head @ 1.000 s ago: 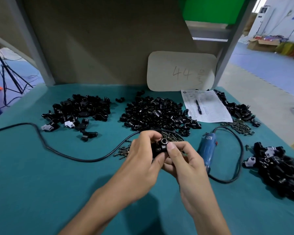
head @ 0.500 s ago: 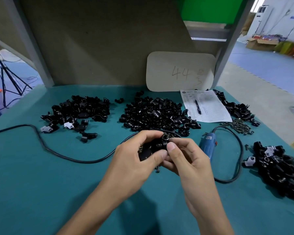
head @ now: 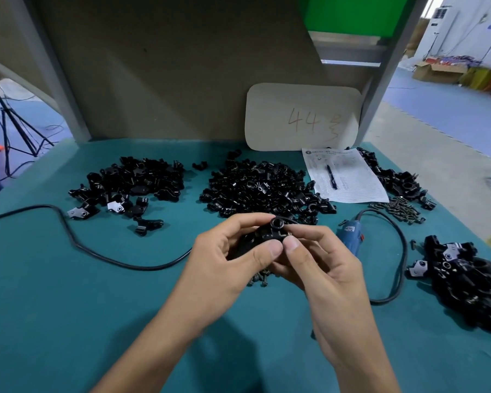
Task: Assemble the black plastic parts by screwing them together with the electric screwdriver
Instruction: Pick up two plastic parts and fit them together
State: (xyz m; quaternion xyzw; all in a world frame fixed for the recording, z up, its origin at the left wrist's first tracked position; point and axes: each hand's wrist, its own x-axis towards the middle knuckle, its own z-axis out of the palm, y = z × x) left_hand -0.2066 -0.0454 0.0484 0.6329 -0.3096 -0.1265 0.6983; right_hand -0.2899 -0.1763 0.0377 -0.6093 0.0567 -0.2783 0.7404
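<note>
Your left hand point(head: 227, 262) and right hand point(head: 321, 265) meet above the middle of the table point(head: 68, 307), both curled round one black plastic part point(head: 267, 235). Your left thumb and fingers grip it from the left, your right thumb and forefinger pinch its right side, and its round socket faces up between them. The electric screwdriver point(head: 352, 239) lies on the table just right of your right hand, untouched. A large heap of black parts point(head: 261, 188) sits just beyond your hands, a second heap point(head: 133, 182) lies to the left, and a third heap point(head: 471, 282) lies at the right edge. Loose screws point(head: 260, 280) lie beneath your hands.
</note>
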